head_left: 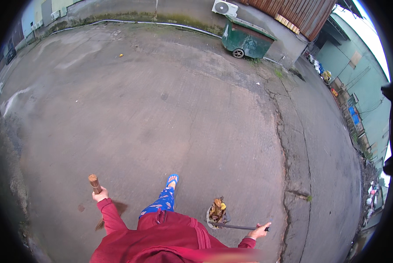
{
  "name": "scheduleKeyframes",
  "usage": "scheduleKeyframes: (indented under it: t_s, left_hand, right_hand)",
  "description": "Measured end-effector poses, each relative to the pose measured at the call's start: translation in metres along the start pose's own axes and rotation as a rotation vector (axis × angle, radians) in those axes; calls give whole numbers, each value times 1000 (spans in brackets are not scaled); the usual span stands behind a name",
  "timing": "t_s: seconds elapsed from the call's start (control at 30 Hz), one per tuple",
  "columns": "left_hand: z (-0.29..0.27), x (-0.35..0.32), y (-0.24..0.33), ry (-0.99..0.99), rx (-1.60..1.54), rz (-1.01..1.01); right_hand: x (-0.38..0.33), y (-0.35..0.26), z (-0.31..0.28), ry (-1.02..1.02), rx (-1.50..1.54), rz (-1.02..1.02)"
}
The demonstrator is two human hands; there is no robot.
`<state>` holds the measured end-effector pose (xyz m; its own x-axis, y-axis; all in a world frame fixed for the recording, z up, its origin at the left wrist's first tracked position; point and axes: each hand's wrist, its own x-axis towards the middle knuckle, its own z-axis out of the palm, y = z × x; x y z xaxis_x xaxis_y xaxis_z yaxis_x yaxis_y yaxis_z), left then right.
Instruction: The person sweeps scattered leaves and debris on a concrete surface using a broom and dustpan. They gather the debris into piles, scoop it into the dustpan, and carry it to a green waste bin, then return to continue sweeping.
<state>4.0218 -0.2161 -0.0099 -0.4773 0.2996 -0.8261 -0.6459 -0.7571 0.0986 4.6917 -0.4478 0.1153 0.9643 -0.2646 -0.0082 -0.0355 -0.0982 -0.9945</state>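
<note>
My left hand [101, 194] is closed around the bound stick handle of a broom [94, 183], whose cut end points up and forward. The broom's brown bristles [119, 207] show behind my left sleeve, partly hidden by it. On the right, my right hand [261, 230] grips the end of a thin dark handle. That handle runs left to a greyish dustpan [227, 218] at my right side. Dry brown and yellow leaves [217, 209] are heaped in the dustpan. One foot in a blue flip-flop [173, 179] is stepped forward between the two tools.
A green wheeled dumpster [249, 40] stands by the far wall, below an outdoor air-conditioner unit [223, 7]. A long crack [282, 149] runs through the concrete on my right. One yellow leaf [121, 55] lies far ahead. Bags and litter [371, 195] line the right edge.
</note>
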Motion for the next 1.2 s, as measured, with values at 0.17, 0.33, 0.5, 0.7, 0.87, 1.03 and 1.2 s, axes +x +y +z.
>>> scheduleKeyframes:
  t_s: [0.17,0.33,0.5,0.7,0.87,1.03,1.2]
  left_hand:
    - [71,2,-144,-94,101,201]
    - [134,-10,-329,-136,215,32]
    - [170,-9,-462,7,-101,-284]
    - [203,-46,-605,469,-640,-619]
    - [220,-36,-671,622,-795,-469]
    - [217,36,-732,319,-431,-39]
    - [261,73,-867,90,-11,263]
  right_hand:
    - [10,-35,133,105,-14,-6]
    - [26,-90,258,62,31,-84]
    - [44,-100,383,27,118,-116]
    - [77,-120,565,-76,147,-75]
    - [93,-154,709,-365,210,-146]
    - [108,-179,857,-634,345,-102]
    - [108,-219,999,-712,353,-132]
